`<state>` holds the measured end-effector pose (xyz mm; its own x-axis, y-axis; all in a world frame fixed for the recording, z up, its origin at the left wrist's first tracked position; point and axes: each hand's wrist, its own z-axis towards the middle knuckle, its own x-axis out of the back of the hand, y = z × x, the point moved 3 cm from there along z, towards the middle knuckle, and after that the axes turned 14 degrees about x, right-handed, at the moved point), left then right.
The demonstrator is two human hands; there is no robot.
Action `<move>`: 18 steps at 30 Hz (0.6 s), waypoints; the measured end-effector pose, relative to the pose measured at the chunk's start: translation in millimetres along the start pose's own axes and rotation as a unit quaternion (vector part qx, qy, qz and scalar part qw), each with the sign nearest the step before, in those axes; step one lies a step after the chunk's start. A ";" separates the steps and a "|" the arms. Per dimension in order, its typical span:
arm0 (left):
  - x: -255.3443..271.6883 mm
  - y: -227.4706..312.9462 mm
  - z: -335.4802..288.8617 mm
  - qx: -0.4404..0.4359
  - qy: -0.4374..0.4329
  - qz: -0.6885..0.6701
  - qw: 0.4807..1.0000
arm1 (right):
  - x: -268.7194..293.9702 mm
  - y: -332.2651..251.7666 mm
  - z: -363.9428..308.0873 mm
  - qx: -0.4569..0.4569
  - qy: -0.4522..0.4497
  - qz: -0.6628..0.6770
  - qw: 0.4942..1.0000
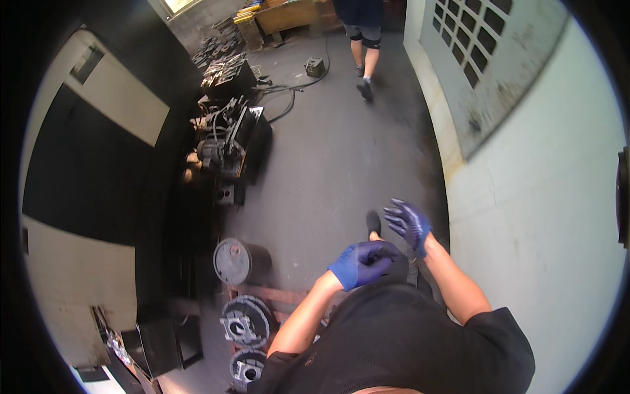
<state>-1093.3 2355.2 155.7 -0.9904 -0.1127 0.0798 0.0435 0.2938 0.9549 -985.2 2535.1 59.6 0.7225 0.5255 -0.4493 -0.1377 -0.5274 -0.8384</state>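
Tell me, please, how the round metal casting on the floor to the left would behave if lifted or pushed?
The round metal casting looks thick and solid, so probably heavy and stiff. Lying flat near a similar casting, it seems unlikely to roll, though bare metal may slip in gloved fingers.

No clear packages, labels, signs or screens in view. Far left: stack of flat yellow and dark items (248, 11), too small to tell.
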 end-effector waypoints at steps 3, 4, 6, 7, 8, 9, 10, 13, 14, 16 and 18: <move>97.4 -21.7 89.1 0.031 0.094 -0.037 0.994 | 46.6 -8.5 103.3 -0.043 0.118 0.014 0.992; 134.9 -34.4 123.3 0.020 0.176 0.038 0.983 | 56.0 -16.4 139.6 -0.046 0.141 0.014 0.989; 209.6 -76.2 167.8 0.113 0.270 0.098 0.951 | 64.4 -40.5 209.2 -0.053 0.182 0.017 0.982; 249.6 -125.4 185.7 0.177 0.310 0.080 0.931 | 59.8 -50.9 252.7 -0.066 0.183 0.006 0.981; 286.9 -168.9 193.3 0.229 0.350 0.069 0.906 | 52.3 -56.8 291.4 -0.053 0.153 0.002 0.987; 312.3 -203.1 199.1 0.269 0.370 0.040 0.889 | 40.1 -66.6 330.1 -0.056 0.139 -0.033 0.988; 335.9 -250.0 199.5 0.304 0.367 -0.012 0.879 | 20.3 -79.6 371.6 -0.060 0.119 -0.072 0.988; 382.4 -378.5 178.6 0.491 0.304 -0.249 0.778 | -46.8 -132.9 493.5 -0.029 0.002 -0.085 0.996; 371.3 -368.8 195.1 0.557 0.311 -0.322 0.700 | -56.2 -154.0 528.4 0.004 -0.019 -0.107 0.994; 384.1 -358.7 227.0 0.625 0.263 -0.311 0.666 | -80.6 -180.7 608.1 0.132 -0.054 -0.215 0.966; 407.9 -352.0 265.1 0.666 0.203 -0.268 0.666 | -100.4 -207.6 680.0 0.220 -0.072 -0.306 0.923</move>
<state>-1547.4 2457.4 -223.7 -0.6877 -0.7084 0.1591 -0.7250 0.6585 -0.2019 -1489.8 3045.7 68.9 0.6632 0.7350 0.1412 -0.0180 0.2043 -0.9787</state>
